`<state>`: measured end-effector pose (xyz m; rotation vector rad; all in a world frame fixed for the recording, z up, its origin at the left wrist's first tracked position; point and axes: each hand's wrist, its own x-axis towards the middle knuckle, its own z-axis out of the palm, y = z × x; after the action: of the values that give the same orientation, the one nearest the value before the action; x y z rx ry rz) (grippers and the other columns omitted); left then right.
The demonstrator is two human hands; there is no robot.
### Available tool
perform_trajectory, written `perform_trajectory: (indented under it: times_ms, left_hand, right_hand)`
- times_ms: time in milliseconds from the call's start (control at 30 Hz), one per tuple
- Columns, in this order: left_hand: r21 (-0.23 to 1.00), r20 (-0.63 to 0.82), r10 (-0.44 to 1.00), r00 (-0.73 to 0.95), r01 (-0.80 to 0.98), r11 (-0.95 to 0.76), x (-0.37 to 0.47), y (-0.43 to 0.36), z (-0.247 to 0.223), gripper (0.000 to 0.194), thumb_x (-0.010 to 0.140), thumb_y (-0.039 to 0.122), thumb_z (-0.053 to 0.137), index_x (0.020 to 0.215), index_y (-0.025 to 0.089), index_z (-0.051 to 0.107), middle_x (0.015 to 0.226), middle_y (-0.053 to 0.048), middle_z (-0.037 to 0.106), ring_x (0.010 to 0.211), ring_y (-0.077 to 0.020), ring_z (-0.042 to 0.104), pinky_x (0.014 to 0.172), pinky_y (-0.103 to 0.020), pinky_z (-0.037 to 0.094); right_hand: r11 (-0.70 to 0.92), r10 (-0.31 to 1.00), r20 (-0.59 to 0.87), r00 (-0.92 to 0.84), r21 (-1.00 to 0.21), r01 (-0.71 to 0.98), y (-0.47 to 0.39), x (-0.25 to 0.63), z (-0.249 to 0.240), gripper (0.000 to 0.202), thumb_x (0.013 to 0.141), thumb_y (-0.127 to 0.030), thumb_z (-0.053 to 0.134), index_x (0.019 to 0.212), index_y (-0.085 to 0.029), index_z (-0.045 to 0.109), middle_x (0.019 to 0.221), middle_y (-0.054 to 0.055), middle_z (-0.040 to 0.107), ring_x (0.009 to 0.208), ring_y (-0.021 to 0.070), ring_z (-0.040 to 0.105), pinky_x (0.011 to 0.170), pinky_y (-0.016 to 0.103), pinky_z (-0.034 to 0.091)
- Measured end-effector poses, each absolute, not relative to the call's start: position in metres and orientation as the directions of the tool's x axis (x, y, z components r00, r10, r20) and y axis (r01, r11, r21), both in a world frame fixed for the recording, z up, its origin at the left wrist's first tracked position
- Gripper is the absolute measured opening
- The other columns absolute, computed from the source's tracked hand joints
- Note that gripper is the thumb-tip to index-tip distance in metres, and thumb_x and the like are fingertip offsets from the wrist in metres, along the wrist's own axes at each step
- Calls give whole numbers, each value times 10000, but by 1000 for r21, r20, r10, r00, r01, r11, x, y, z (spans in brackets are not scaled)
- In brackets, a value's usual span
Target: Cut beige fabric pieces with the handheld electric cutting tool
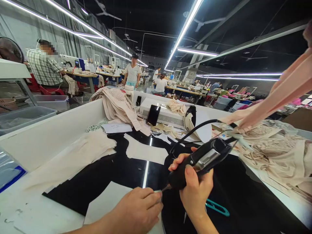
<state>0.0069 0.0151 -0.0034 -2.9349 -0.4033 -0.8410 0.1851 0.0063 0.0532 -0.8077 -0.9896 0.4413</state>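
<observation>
A worker's right hand (196,191) is clamped around a black handheld power tool (203,161), held tip-down over a glossy black work surface (117,172) in a sewing workshop. The left hand (140,209), fingers drawn together, meets the tool's tip; whatever it may be pinching is too small to identify. Under that hand, left of the tool, is a white sheet (107,198); beyond the sheet, also left of the tool, lies a cream cut piece (146,151). A teal slotted implement (220,209) rests just right of the tool's lower end, near the right wrist. Well beyond the tool, a white paper (116,128) carries dark print too small to read, while a dark slab (153,114) leans against a white vented box (168,120). Farther still past the tool, pale lettering on the back wall (156,63) is illegible. Cream strips (287,156) heap up to the tool's right.
</observation>
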Motion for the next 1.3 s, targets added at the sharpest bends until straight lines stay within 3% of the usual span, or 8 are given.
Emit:
perform_trajectory:
  times_ms: [1300]
  left_hand:
    - [-87,663,179,727,312,-946,16,18,-23,148,1041,221,552,1070,155,681,1111,-46,751,912,-168,674,689,-270,515]
  right_hand:
    - [665,638,576,511,-747,10,7,180,55,346,925,-323,710,1246,-316,583,842,-30,668,620,135,639,579,317,576]
